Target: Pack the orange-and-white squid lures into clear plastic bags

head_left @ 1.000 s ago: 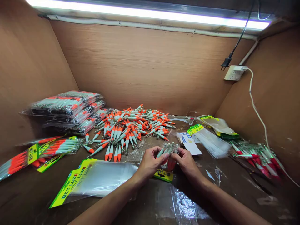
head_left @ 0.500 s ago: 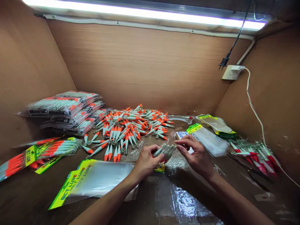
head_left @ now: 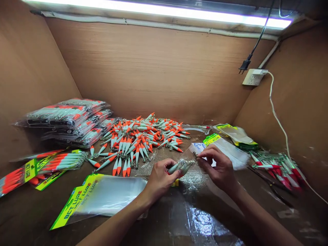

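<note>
My left hand [head_left: 160,177] is closed around a small bundle of pale green and orange squid-jig lures [head_left: 180,166], hook ends pointing right, inside a clear bag with a yellow header. Just right of the hooks, my right hand [head_left: 217,165] pinches the bag's clear edge with its fingers curled. A big loose pile of the same orange-tipped lures [head_left: 139,136] lies behind my hands. Empty clear bags with yellow BCT LURE headers [head_left: 102,196] lie at the front left.
Stacked filled packs [head_left: 68,119] sit at the back left, with more filled packs [head_left: 38,167] along the left edge. Empty bags [head_left: 228,147] and red-tipped lures [head_left: 279,169] lie on the right. A wall socket [head_left: 252,77] with a white cable is on the right wall.
My right hand has let go of the bundle's right side and shifted rightward to the bag edge. My left hand keeps hold of the lures, now tilted more horizontal.
</note>
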A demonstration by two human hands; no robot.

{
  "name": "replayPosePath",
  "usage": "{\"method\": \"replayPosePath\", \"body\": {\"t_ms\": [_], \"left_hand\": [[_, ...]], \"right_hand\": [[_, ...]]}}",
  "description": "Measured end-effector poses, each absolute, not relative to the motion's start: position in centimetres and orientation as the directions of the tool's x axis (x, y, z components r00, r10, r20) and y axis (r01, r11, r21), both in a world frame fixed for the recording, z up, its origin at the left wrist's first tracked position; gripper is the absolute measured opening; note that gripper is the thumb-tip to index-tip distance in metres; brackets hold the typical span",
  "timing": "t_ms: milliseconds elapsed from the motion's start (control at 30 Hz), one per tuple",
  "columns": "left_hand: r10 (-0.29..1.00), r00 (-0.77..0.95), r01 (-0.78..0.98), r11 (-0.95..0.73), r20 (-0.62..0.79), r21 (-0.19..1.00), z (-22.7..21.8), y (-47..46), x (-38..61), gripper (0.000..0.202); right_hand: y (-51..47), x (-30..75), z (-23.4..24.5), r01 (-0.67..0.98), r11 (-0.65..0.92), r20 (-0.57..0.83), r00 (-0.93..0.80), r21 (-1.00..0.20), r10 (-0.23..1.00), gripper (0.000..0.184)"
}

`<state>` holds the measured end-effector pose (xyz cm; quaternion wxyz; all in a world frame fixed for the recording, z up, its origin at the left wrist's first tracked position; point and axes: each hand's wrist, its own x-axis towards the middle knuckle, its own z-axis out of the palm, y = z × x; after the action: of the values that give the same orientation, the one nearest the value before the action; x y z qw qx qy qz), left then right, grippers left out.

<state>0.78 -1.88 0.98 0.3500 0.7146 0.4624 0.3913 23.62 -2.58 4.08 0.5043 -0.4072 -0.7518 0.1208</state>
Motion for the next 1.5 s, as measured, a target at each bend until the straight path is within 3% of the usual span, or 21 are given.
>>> {"method": "replayPosePath", "body": {"t_ms": [100, 267, 733, 900, 1067, 1333, 1500], "left_hand": [[0.938, 0.237, 0.416, -0.333, 0.253, 0.846, 1.0, -2.1, 0.9, 0.016], [0.939, 0.239, 0.417, -0.328, 0.246, 0.848, 0.9, -2.1, 0.8, 0.01], [0.923, 0.186, 0.511, -0.384, 0.337, 0.769, 1.3, -2.4, 0.8, 0.006], [0.903, 0.206, 0.532, -0.426, 0.376, 0.732, 1.2, -2.5, 0.9, 0.009], [0.897, 0.23, 0.543, -0.44, 0.378, 0.715, 1.3, -2.5, 1.0, 0.006], [0.942, 0.265, 0.37, -0.295, 0.204, 0.881, 1.0, -2.2, 1.0, 0.011], [0.946, 0.265, 0.334, -0.273, 0.188, 0.902, 0.8, -2.2, 1.1, 0.013]], "right_hand": [[-2.5, 23.9, 4.3, 0.499, 0.677, 0.616, -0.313, -0.541, 0.723, 0.015], [-1.9, 24.5, 4.7, 0.547, 0.616, 0.498, -0.368, -0.567, 0.785, 0.015], [-1.8, 24.0, 4.3, 0.552, 0.415, 0.323, -0.26, -0.723, 0.91, 0.013], [-2.1, 23.5, 3.8, 0.564, 0.424, 0.359, -0.229, -0.709, 0.905, 0.01], [-2.3, 23.1, 3.8, 0.616, 0.52, 0.475, -0.254, -0.592, 0.843, 0.01], [-2.4, 22.7, 3.6, 0.66, 0.517, 0.529, -0.208, -0.545, 0.823, 0.011], [-2.7, 22.3, 3.6, 0.668, 0.502, 0.533, -0.183, -0.549, 0.826, 0.01]]}}
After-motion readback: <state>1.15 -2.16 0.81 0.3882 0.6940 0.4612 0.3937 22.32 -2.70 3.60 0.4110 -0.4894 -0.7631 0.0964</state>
